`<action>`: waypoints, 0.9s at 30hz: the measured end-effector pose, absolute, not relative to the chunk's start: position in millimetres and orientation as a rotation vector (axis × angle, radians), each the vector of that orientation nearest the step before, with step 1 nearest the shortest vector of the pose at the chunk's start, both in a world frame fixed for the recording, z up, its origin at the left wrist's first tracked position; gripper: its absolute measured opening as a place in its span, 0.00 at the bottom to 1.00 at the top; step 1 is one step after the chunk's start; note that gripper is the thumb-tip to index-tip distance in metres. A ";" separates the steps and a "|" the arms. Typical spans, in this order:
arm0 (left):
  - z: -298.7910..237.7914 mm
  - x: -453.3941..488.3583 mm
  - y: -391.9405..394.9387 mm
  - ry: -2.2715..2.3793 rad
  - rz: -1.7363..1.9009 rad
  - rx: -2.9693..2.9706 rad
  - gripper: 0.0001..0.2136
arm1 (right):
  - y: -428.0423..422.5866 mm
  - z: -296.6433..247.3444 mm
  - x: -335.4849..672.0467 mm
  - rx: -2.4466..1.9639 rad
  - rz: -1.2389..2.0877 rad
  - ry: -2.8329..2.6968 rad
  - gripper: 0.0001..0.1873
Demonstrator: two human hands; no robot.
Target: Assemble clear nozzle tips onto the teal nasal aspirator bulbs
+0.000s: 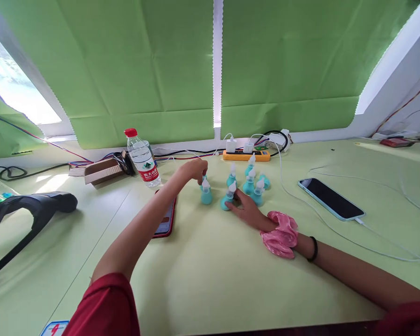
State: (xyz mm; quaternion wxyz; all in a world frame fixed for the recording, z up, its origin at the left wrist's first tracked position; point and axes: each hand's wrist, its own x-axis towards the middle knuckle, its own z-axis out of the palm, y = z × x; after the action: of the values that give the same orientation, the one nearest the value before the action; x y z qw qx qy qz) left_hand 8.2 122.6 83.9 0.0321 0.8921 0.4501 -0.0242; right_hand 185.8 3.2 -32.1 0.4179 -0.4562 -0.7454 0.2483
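Several teal nasal aspirators, squeeze bulbs with clear pointed tips, are grouped mid-table. My left hand (197, 169) is closed at the top of one aspirator (201, 187), which is mostly hidden by the hand and by another upright aspirator (206, 196) in front. My right hand (249, 212) reaches in from the right, its fingers around the bulb of a slightly tilted aspirator (227, 201). Just beyond that hand stand more of them, including one aspirator (257, 196) close to the knuckles and one (231, 178) farther back. Another aspirator (264, 181) appears to lie on its side.
Behind the group is an orange power strip (247, 155) with white chargers and cables. A water bottle (143, 161) and an open cardboard box (104, 171) stand left. A red-cased phone (166, 219) lies under my left forearm; another phone (331, 199) charges at right.
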 end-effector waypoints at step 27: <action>97.6 -7.2 70.0 1.395 0.925 2.505 0.15 | 5.5 -42.8 186.5 -1.244 0.350 -2.002 0.19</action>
State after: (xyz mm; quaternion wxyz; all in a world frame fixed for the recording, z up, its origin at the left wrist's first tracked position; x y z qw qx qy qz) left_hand -7.2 70.0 97.6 0.0644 0.8298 0.4620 0.3064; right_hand 186.5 5.5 -42.8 0.3703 -0.4849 -0.7805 0.1363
